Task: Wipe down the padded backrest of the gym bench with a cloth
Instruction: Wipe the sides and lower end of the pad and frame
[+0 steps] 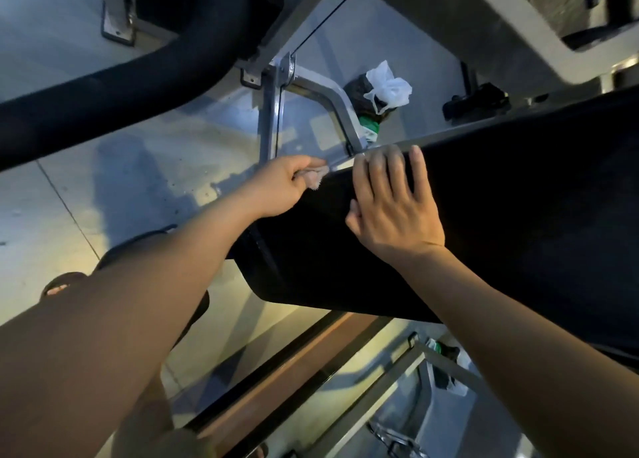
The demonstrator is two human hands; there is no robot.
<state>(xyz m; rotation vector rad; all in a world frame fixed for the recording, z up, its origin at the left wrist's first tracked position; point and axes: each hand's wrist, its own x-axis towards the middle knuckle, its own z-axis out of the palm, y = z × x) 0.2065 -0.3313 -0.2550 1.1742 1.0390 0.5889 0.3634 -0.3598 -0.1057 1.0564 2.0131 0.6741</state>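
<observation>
The black padded backrest (501,215) slants across the right half of the view. My left hand (281,188) is closed around a small pale cloth (316,177) and presses it against the pad's upper left edge. Most of the cloth is hidden inside the fist. My right hand (390,202) lies flat on the pad just to the right, fingers spread and hooked over its far edge, holding nothing.
The bench's grey metal frame (273,112) stands on the pale floor beyond the pad. A white plastic bag (389,87) and a green-capped bottle (368,125) sit behind it. A thick black padded bar (121,81) crosses the upper left. Below, a brown strip and metal rails (294,364) run diagonally.
</observation>
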